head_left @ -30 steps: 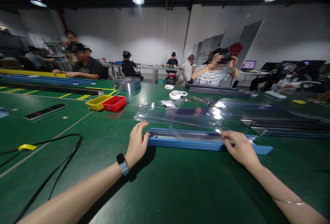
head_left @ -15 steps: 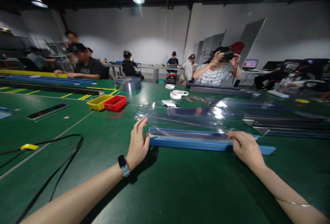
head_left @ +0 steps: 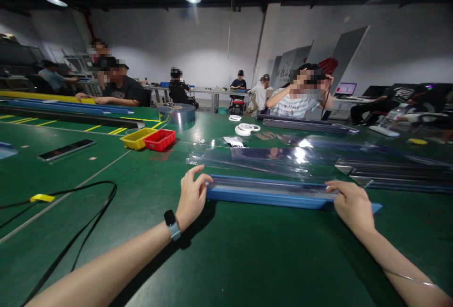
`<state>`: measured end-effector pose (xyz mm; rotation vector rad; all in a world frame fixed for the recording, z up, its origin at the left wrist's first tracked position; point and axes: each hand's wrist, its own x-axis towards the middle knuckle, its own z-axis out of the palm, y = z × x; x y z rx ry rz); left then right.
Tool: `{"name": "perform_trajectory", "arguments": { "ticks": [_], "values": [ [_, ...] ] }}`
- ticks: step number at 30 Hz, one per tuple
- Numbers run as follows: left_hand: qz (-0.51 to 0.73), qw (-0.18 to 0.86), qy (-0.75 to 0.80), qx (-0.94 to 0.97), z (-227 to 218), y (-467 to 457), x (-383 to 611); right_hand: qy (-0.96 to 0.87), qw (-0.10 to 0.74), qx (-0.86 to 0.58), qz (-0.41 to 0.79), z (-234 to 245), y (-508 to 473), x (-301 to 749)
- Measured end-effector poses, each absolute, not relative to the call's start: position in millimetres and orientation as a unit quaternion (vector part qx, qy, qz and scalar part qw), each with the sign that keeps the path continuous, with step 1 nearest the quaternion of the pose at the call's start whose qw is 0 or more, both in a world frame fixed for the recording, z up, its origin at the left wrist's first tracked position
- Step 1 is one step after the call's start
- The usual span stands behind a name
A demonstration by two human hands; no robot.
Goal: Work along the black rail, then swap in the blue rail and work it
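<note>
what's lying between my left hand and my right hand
In the head view, a long blue strip spans the whole stretch, its ends at the left hand and right hand, with clear plastic film lying over its top.

Both arms reach forward, the left hand (head_left: 191,197) standing on its side with fingers loosely curled, the right hand (head_left: 354,204) lying palm down with its fingertips bent out of sight.
</note>
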<state>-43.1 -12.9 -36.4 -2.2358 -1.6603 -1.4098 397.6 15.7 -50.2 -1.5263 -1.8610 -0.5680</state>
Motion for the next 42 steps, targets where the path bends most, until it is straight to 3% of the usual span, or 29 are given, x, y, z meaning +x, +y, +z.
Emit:
{"name": "perform_trajectory", "arguments": {
  "ticks": [14, 18, 24, 32, 42],
  "values": [
    [-0.422, -0.017, -0.546, -0.723, -40, -9, -47, -0.690, 0.322, -0.594, -0.259, -48, 15, 399],
    [-0.422, -0.022, -0.545, -0.724, -40, -9, -47, -0.715, 0.347, -0.553, -0.249, -43, 12, 371],
    [-0.432, -0.035, -0.537, -0.724, -36, -11, -45, -0.792, 0.292, -0.497, -0.202, -34, -3, 315],
    [-0.493, -0.047, -0.506, -0.706, -26, -20, -43, -0.797, 0.289, -0.503, -0.169, -33, -9, 304],
    [-0.355, 0.022, -0.487, -0.797, -23, -27, -32, -0.803, 0.273, -0.497, -0.185, -35, -7, 306]
  ]
}}
